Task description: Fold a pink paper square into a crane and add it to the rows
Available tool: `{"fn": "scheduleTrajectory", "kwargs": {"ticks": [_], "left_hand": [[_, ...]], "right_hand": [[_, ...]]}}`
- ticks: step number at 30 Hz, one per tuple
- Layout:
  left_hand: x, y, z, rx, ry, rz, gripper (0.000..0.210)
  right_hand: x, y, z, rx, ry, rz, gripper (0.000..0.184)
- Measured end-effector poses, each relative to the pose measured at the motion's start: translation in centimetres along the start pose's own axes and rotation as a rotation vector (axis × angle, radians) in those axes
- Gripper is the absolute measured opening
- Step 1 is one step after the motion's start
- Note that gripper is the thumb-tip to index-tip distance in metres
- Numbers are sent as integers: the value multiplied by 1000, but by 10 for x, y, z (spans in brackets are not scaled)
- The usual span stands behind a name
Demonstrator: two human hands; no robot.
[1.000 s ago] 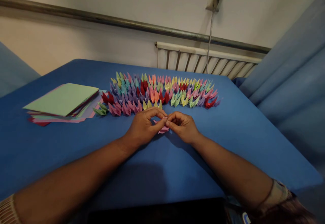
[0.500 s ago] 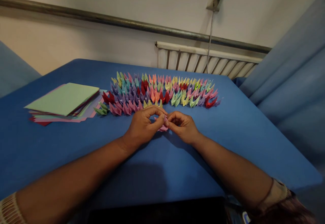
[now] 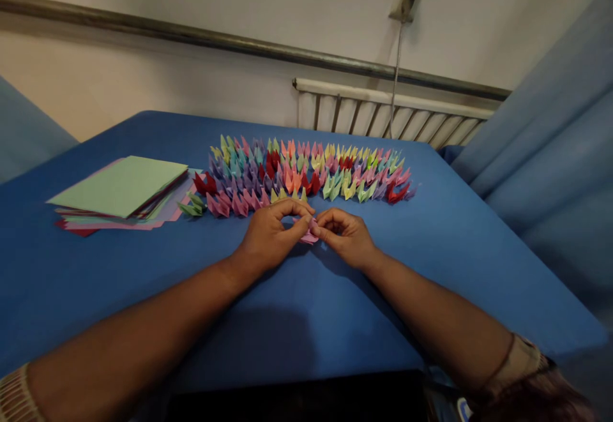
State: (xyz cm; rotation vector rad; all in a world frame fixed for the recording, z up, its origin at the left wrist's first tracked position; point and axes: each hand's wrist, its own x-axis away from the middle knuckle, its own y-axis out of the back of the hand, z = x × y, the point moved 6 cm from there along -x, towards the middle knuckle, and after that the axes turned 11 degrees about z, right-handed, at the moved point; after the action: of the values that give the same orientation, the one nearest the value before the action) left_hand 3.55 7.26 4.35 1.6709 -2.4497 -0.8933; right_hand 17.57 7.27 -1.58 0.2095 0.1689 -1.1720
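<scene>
A small folded pink paper (image 3: 310,237), partly hidden by fingers, is held just above the table between both hands. My left hand (image 3: 272,233) pinches it from the left with thumb and fingers. From the other side, my right hand (image 3: 347,237) grips its right part between thumb and forefinger. Right behind the hands stand rows of origami paper cranes (image 3: 292,179) in red, pink, purple, yellow, green and blue. The nearest yellow ones are partly covered by my left hand.
A stack of coloured paper sheets (image 3: 122,186), pale green on top, lies at the left of the blue table (image 3: 373,339). Behind are a metal rail (image 3: 215,40) and a radiator (image 3: 364,109) on the wall. A blue curtain (image 3: 541,154) hangs at the right.
The pink paper has shifted slightly between the fingers, showing a little differently. Both hands stay in nearly the same place.
</scene>
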Motion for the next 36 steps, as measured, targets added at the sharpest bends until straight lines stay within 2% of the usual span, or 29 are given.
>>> {"fn": "scheduleTrajectory", "kwargs": {"ticks": [5, 8, 11, 14, 18, 22, 26, 29, 33, 36], "left_hand": [[-1, 0, 4, 53, 49, 46, 22], [-3, 0, 15, 188, 120, 28, 30], [-5, -5, 29, 288, 193, 37, 34], [-7, -15, 37, 208, 200, 106, 25], [-5, -25, 44, 207, 219, 169, 29], [-4, -24, 41, 163, 191, 146, 33], [-4, -20, 39, 151, 175, 123, 33], [-5, -18, 40, 179, 191, 128, 31], [-7, -14, 45, 188, 191, 135, 24], [-8, -18, 47, 128, 172, 218, 18]], "right_hand": [[-3, 2, -9, -92, -41, 34, 31], [-8, 10, -16, -145, -92, 52, 31], [-12, 15, -25, -153, -148, 129, 32], [-15, 21, -35, -109, -175, 175, 29], [-10, 34, -45, 51, -220, 119, 19], [-1, 40, -35, 239, -222, 148, 27], [6, 37, -15, 336, -201, 199, 31], [5, 32, -6, 397, -145, 201, 26], [1, 25, 2, 463, -34, 206, 9], [0, 23, 7, 524, 12, 209, 3]]}}
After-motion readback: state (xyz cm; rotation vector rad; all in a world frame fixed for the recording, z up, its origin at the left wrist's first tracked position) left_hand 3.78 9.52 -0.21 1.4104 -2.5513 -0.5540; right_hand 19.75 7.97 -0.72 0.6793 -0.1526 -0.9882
